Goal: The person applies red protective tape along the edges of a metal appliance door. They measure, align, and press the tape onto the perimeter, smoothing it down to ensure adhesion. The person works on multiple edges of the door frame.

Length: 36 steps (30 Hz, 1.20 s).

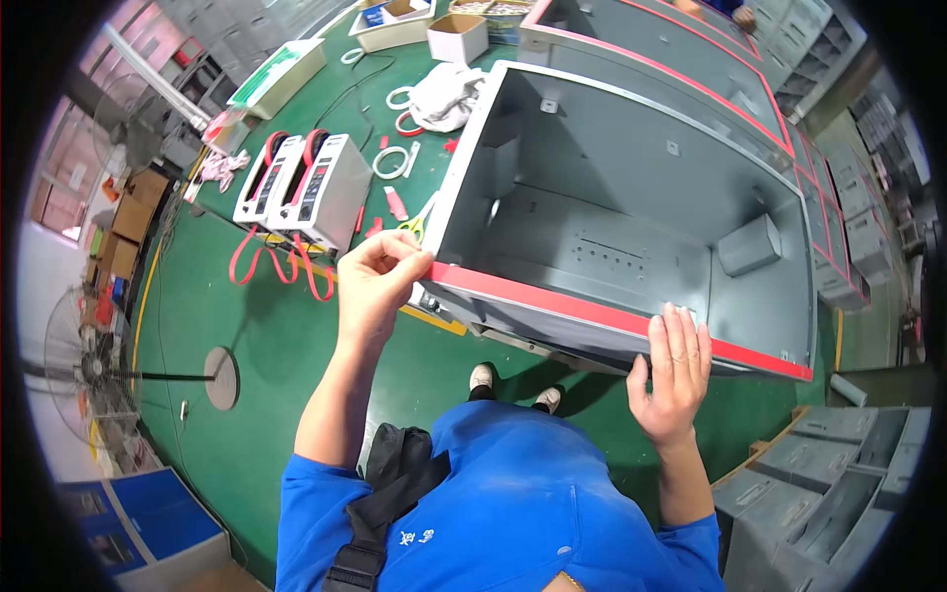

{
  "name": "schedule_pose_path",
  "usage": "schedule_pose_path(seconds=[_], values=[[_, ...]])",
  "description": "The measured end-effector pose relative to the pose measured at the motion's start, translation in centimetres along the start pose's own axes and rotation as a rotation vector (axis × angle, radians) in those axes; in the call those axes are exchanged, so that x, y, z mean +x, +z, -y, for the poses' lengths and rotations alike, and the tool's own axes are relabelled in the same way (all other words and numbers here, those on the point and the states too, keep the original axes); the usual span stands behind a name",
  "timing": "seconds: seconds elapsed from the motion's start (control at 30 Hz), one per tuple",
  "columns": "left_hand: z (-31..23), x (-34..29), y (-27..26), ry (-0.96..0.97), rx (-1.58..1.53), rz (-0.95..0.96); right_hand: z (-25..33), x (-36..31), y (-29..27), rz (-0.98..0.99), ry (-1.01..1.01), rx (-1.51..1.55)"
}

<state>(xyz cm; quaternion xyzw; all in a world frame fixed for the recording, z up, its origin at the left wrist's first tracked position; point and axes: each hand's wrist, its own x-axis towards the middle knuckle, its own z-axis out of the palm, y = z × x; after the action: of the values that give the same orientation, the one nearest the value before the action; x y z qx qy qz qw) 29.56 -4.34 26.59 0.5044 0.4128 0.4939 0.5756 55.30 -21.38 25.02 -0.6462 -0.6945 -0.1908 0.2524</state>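
Note:
A large grey metal box (472, 163) lies with its open side up in front of me. Red tape (552, 302) runs along its near rim. At the near left corner, my left hand (373, 286) pinches the tape's end between thumb and fingers. My right hand (673, 380) rests on the tape farther right, fingers straight and thumb apart, holding nothing. The left rim is bare, pale metal. Inside the box, a grey block-shaped part (750, 245) sits by the right wall, and the far inner wall has small brackets.
Left of the box, a green table bears two white machines (321, 192) with red straps, tape rolls (391, 163), scissors (419, 219) and a white cloth (447, 97). Red-edged boxes (651, 49) stand beyond. A fan (94, 367) is at left; grey cabinets (819, 483) at lower right.

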Motion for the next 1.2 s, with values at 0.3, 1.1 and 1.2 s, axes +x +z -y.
schedule_pose_path(seconds=[0.3, 1.1, 1.2], values=[[0.00, 0.13, -0.47, -0.033, -0.031, 0.062, 0.07, -0.35, 0.25, 0.034, -0.007, -0.037], [0.46, 0.06, -0.79, 0.015, 0.002, 0.061, 0.25, -0.33, 0.46, 0.015, -0.005, -0.049], [0.52, 0.08, -0.81, 0.012, -0.003, 0.059, 0.34, -0.22, 0.45, 0.006, -0.007, -0.052]])
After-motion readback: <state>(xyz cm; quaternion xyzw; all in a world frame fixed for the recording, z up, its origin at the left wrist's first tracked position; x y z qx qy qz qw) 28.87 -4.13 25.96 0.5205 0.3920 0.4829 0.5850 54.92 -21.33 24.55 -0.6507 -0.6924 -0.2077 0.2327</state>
